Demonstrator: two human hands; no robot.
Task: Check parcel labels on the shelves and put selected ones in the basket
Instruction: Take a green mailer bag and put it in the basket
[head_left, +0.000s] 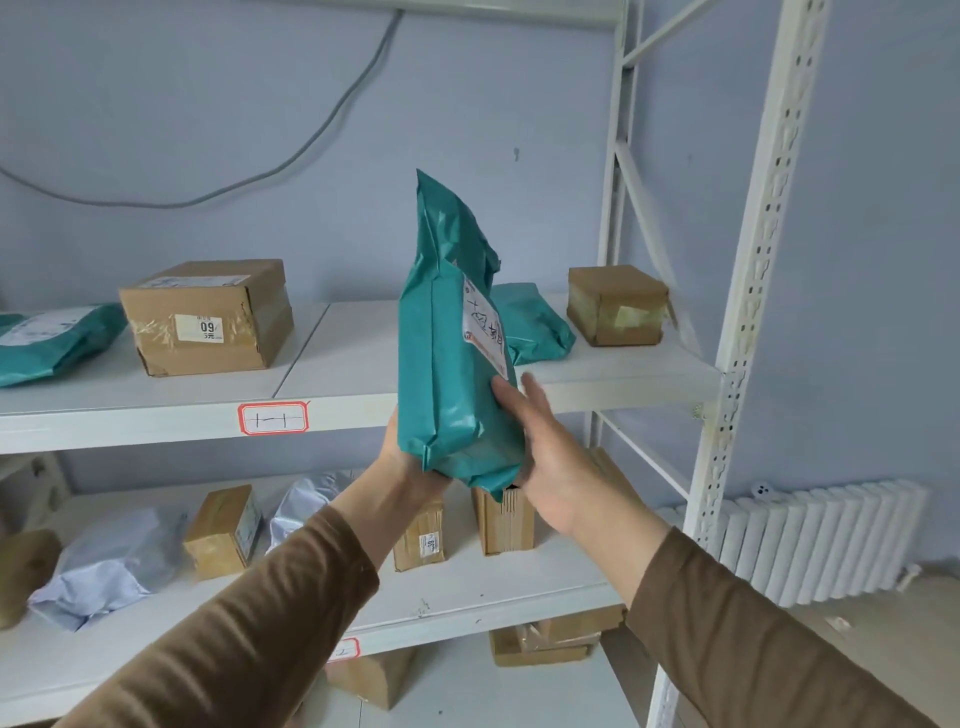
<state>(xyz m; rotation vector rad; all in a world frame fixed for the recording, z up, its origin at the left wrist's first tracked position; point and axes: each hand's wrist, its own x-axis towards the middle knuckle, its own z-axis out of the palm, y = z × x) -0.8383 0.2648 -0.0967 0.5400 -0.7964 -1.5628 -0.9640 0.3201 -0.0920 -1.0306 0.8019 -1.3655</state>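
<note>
- Nearest the camera, two brown sleeves (249, 623) reach up toward the shelving, lifting a teal parcel (447, 353) in front of the upper shelf (363, 400).
- At the parcel's lower left edge, the left hand (400, 457) cups it from behind and below; its fingers are mostly hidden, but they look closed on the bag, bearing its weight.
- On the parcel's lower right side, the right hand (545, 447) lies loosely open, fingertips (501, 389) touching the plastic just under the white label (483, 332), probably steadying it upright so the writing can be read.
- Behind the parcel, another teal bag (535, 322) and a small carton (615, 304) sit on the upper shelf; to its left stands a carton marked 09 (208, 317).
- Below the parcel, cartons and pale bags (104, 566) wait on the lower shelf (467, 597).
- No basket shows here.
</note>
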